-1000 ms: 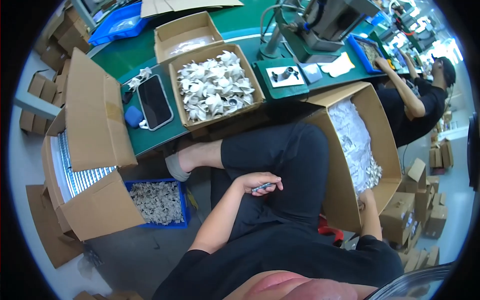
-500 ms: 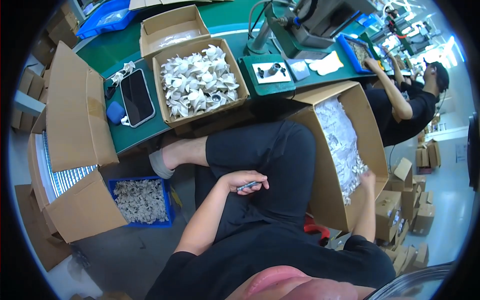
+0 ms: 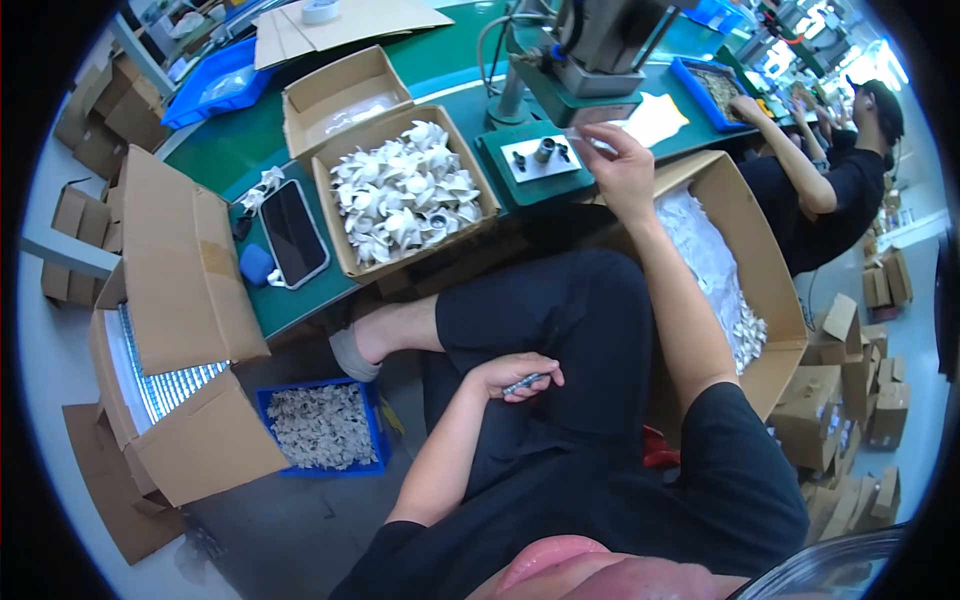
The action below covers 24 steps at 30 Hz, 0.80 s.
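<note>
My left hand (image 3: 512, 378) rests on my lap with its fingers curled round a short, dark, metallic rod-like piece (image 3: 524, 383). My right hand (image 3: 622, 172) is raised just right of the press fixture (image 3: 538, 168), a white plate with dark metal posts on a green base. Its fingers are bent and drawn together at the tips; whatever they hold is too small to make out. Left of the fixture, a carton full of white bladed impellers (image 3: 405, 195) stands on the green bench. To my right, a large tilted carton (image 3: 770, 240) holds small white parts (image 3: 750, 335) and plastic lining.
The press head (image 3: 600, 60) hangs over the bench behind the fixture. A phone (image 3: 294, 235) lies left of the impellers. On the floor sits a blue bin (image 3: 378, 440) of greyish parts, beside an open carton (image 3: 205, 430). A co-worker (image 3: 800, 190) sits at the right.
My right hand has left the large carton on my right and come up beside the press fixture. My left hand stays on my lap with the metal piece. The view has shifted slightly.
</note>
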Each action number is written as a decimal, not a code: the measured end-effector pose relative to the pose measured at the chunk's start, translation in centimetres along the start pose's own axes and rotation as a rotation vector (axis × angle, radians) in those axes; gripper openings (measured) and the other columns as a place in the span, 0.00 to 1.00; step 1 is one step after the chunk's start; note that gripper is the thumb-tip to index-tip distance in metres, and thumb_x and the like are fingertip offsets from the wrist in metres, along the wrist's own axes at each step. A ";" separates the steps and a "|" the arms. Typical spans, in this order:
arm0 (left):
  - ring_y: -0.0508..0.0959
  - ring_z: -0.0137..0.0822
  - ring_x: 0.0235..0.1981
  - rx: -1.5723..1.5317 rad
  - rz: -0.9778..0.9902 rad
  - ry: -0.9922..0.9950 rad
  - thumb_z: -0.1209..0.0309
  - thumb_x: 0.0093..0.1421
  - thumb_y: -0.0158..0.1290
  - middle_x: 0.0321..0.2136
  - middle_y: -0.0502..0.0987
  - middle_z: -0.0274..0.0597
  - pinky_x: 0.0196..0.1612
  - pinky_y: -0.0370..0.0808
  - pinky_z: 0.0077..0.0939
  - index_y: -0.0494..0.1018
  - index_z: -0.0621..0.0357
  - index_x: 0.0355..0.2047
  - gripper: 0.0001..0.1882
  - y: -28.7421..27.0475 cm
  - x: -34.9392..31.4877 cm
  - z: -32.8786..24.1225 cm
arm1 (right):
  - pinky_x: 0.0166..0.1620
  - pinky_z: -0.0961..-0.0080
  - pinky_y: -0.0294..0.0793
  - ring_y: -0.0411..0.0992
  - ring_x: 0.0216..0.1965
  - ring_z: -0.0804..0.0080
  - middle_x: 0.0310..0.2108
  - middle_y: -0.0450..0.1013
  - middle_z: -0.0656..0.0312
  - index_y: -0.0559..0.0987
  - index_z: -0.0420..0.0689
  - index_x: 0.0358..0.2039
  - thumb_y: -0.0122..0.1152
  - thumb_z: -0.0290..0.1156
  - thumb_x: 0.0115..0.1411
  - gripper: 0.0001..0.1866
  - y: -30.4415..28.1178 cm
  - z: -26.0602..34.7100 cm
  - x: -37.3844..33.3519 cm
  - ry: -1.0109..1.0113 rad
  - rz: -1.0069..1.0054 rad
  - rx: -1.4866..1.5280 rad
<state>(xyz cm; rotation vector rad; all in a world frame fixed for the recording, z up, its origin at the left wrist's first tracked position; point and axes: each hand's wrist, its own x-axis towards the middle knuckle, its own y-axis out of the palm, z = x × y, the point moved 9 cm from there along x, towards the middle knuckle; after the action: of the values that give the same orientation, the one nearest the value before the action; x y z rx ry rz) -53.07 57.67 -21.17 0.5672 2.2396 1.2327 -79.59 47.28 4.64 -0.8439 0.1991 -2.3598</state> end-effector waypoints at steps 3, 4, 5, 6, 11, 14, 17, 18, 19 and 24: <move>0.62 0.16 0.11 -0.002 -0.012 0.007 0.58 0.74 0.46 0.19 0.67 0.27 0.10 0.60 0.11 0.75 0.66 0.44 0.20 -0.4 -0.7 -0.1 | 0.47 0.80 0.77 0.78 0.44 0.76 0.44 0.81 0.59 0.85 0.37 0.44 0.69 0.23 0.59 0.12 2.4 -0.3 0.1 -0.021 0.035 -0.030; 0.62 0.16 0.11 -0.010 -0.015 0.011 0.58 0.74 0.46 0.19 0.67 0.27 0.10 0.60 0.11 0.75 0.66 0.44 0.20 -0.6 -0.9 -0.1 | 0.47 0.80 0.77 0.78 0.44 0.75 0.44 0.81 0.59 0.85 0.37 0.44 0.70 0.22 0.58 0.12 2.8 0.3 0.1 -0.062 0.044 -0.094; 0.62 0.16 0.11 -0.001 -0.011 0.011 0.58 0.74 0.46 0.19 0.67 0.27 0.10 0.60 0.11 0.75 0.66 0.44 0.20 -0.9 -1.1 -0.2 | 0.47 0.79 0.78 0.79 0.43 0.74 0.43 0.81 0.58 0.86 0.38 0.44 0.70 0.22 0.58 0.12 3.0 0.9 0.1 -0.103 0.053 -0.159; 0.62 0.16 0.11 0.007 -0.004 0.006 0.58 0.74 0.46 0.19 0.67 0.27 0.10 0.60 0.11 0.75 0.66 0.43 0.20 -1.0 -1.4 -0.2 | 0.47 0.79 0.78 0.79 0.43 0.73 0.43 0.82 0.58 0.86 0.38 0.43 0.71 0.22 0.57 0.13 3.1 1.5 0.0 -0.140 0.059 -0.228; 0.62 0.15 0.11 0.000 0.014 -0.018 0.58 0.74 0.46 0.18 0.68 0.26 0.10 0.60 0.11 0.75 0.67 0.43 0.20 -0.9 -1.2 -0.5 | 0.47 0.77 0.78 0.81 0.43 0.69 0.42 0.82 0.56 0.86 0.40 0.43 0.71 0.21 0.55 0.13 4.5 2.6 0.4 -0.195 0.123 -0.338; 0.62 0.16 0.11 0.003 0.024 -0.021 0.58 0.73 0.47 0.18 0.68 0.26 0.10 0.60 0.11 0.75 0.67 0.42 0.20 -0.8 -0.7 -0.4 | 0.48 0.75 0.79 0.81 0.43 0.68 0.42 0.83 0.56 0.87 0.41 0.42 0.71 0.21 0.55 0.13 4.1 2.4 0.2 -0.194 0.109 -0.277; 0.62 0.16 0.11 0.007 0.027 -0.017 0.58 0.73 0.47 0.18 0.68 0.26 0.10 0.59 0.11 0.76 0.67 0.42 0.20 -0.9 -0.3 -0.8 | 0.49 0.75 0.78 0.81 0.44 0.68 0.42 0.82 0.55 0.86 0.40 0.43 0.71 0.21 0.55 0.13 4.3 2.5 -0.1 -0.216 0.091 -0.267; 0.62 0.16 0.11 0.014 0.025 -0.018 0.58 0.73 0.47 0.18 0.68 0.26 0.10 0.59 0.11 0.76 0.67 0.42 0.20 -1.0 -0.3 -0.9 | 0.49 0.75 0.78 0.81 0.44 0.67 0.43 0.82 0.55 0.86 0.40 0.43 0.71 0.21 0.56 0.13 4.4 2.6 -0.2 -0.230 0.080 -0.259; 0.62 0.16 0.11 0.021 0.024 -0.021 0.58 0.73 0.47 0.18 0.68 0.26 0.10 0.59 0.11 0.76 0.66 0.42 0.20 -0.9 -0.3 -0.8 | 0.49 0.75 0.78 0.81 0.44 0.67 0.43 0.82 0.55 0.86 0.40 0.43 0.71 0.21 0.56 0.13 4.6 2.2 -0.4 -0.226 0.086 -0.263; 0.62 0.16 0.10 0.039 0.027 -0.025 0.56 0.73 0.47 0.17 0.67 0.26 0.10 0.60 0.11 0.75 0.66 0.42 0.21 -1.3 -0.1 -0.6 | 0.49 0.74 0.78 0.81 0.45 0.67 0.44 0.81 0.56 0.85 0.38 0.45 0.70 0.21 0.57 0.14 4.2 1.3 -1.2 -0.326 -0.023 -0.182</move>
<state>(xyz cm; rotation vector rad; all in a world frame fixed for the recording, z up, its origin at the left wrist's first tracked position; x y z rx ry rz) -53.50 56.62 -22.02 0.6267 2.2460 1.1916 -75.99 44.69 3.62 -1.3092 0.2715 -2.2087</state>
